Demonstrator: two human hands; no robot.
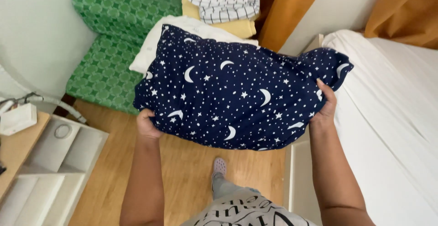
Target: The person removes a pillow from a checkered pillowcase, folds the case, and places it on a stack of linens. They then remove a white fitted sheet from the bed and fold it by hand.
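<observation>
The plump navy pillow in its moon-and-star printed cotton case (237, 93) is up in the air between both hands, case fully on, not yet set down. Left hand (148, 124) clenches the lower corner; right hand (326, 105) grips the far end. White mattress (392, 116) lies right of the right hand

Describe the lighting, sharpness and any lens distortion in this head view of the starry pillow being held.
Head view: soft, even daylight, no glare; the navy pillow is sharp, gripped by the left hand and right hand; the white bed is bright, nearly washed out; wide-angle bending shows near the edges.
</observation>
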